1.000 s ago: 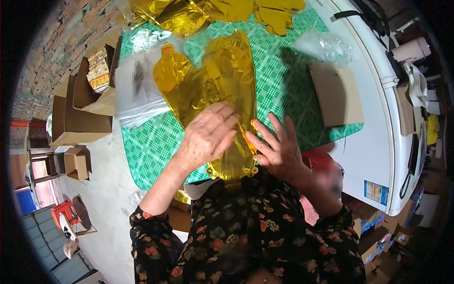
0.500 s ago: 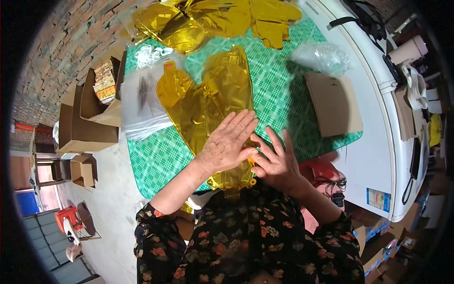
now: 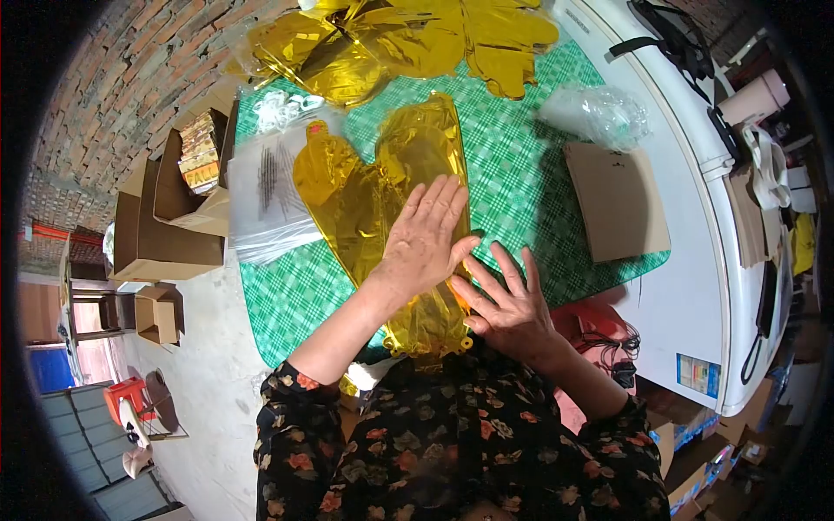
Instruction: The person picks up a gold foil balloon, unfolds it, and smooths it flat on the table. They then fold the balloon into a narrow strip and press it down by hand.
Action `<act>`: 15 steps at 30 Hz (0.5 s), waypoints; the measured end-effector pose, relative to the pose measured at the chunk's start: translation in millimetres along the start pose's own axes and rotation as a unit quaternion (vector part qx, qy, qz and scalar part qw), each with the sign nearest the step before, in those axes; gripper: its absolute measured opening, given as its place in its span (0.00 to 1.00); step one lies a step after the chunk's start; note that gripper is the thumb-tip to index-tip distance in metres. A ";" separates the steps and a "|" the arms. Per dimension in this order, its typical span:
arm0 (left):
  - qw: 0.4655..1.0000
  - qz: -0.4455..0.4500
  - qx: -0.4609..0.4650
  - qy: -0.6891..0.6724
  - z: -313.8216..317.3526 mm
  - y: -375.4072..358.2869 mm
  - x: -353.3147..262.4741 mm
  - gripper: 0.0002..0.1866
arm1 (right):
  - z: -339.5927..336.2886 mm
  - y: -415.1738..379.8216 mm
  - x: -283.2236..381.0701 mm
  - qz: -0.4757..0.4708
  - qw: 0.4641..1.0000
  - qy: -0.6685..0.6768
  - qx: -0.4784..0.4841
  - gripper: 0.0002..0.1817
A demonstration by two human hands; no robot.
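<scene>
A gold foil balloon [image 3: 343, 204], flat and wrinkled, lies on a green checked tablecloth [image 3: 508, 165] with its near end close to my body. My left hand [image 3: 421, 239] rests palm down across the middle of the foil, fingers together and stretched out, thumb pointing right. Beside it, at the balloon's right edge, my right hand [image 3: 512, 308] has its fingers spread; its thumb and fingertips reach the foil's edge. Neither hand grips anything that I can see. Part of the balloon is hidden under the left hand.
More gold foil balloons [image 3: 417, 43] lie at the far side. Clear plastic bags [image 3: 269, 195] and white ties [image 3: 285, 106] are on the left; a clear plastic bundle [image 3: 599, 115] and a cardboard piece [image 3: 618, 204] on the right. Cardboard boxes [image 3: 165, 234] stand left, a white appliance [image 3: 686, 295] right.
My left hand has slid forward along the foil, away from my body. My right hand stays by the right edge, nearly unmoved. The view has shifted slightly.
</scene>
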State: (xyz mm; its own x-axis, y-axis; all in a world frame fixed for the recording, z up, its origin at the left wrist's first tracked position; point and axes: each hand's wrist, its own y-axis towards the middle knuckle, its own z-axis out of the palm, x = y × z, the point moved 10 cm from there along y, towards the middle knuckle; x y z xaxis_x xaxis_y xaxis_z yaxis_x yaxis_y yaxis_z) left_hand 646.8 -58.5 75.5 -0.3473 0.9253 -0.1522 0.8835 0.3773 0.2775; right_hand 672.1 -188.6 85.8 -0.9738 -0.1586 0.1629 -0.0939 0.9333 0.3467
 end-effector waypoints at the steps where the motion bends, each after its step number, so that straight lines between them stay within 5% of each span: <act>1: 1.000 -0.003 -0.004 0.011 1.1 3.5 1.9 0.38 | -0.2 -0.2 -0.3 0.000 1.000 0.003 0.000 0.26; 15: 0.994 -0.066 -0.010 0.084 16.5 27.6 22.7 0.39 | 1.4 -0.3 -3.5 0.004 0.999 0.023 0.023 0.27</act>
State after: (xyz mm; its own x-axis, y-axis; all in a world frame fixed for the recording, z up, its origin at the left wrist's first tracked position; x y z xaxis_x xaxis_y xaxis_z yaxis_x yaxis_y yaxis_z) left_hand 668.5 -27.7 64.1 -0.5088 0.8604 -0.0277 0.8212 0.4948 0.2842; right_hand 675.2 -188.0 83.8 -0.9639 -0.1655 0.2087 -0.0974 0.9483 0.3022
